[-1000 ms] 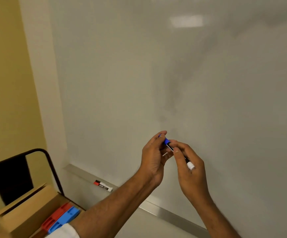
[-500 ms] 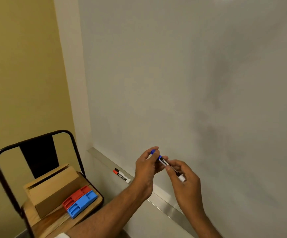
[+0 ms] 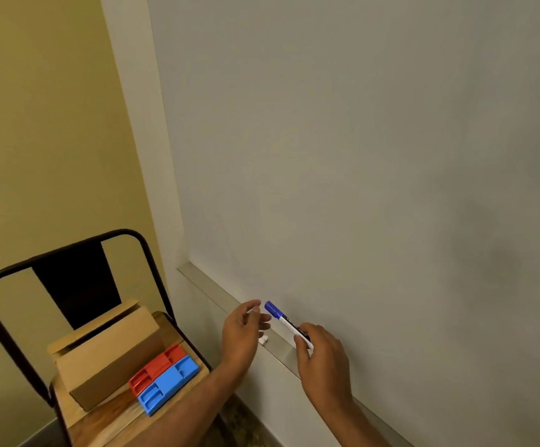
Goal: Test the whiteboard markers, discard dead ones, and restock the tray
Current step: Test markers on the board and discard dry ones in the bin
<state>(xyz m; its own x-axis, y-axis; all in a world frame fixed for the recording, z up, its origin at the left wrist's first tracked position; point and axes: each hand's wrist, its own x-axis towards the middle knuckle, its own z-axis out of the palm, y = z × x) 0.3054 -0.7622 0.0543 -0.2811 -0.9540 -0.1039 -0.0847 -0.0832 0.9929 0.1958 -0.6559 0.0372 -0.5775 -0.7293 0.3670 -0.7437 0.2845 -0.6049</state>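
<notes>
My right hand (image 3: pixel 322 354) pinches the marker (image 3: pixel 286 321) by its tail, just above the tray (image 3: pixel 210 290). My left hand (image 3: pixel 243 329) is relaxed, holding nothing, beside the cap. Light, stiff, slick plastic, I judge: grip mid-barrel.

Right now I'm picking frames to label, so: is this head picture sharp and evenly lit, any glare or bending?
Head view: dim, warm light, no glare spot on the pale whiteboard, only a soft grey shade at its right; its edge and the long metal tray slant across the frame; the blue-capped white marker in the right hand is fairly sharp, the left hand slightly soft.
</notes>
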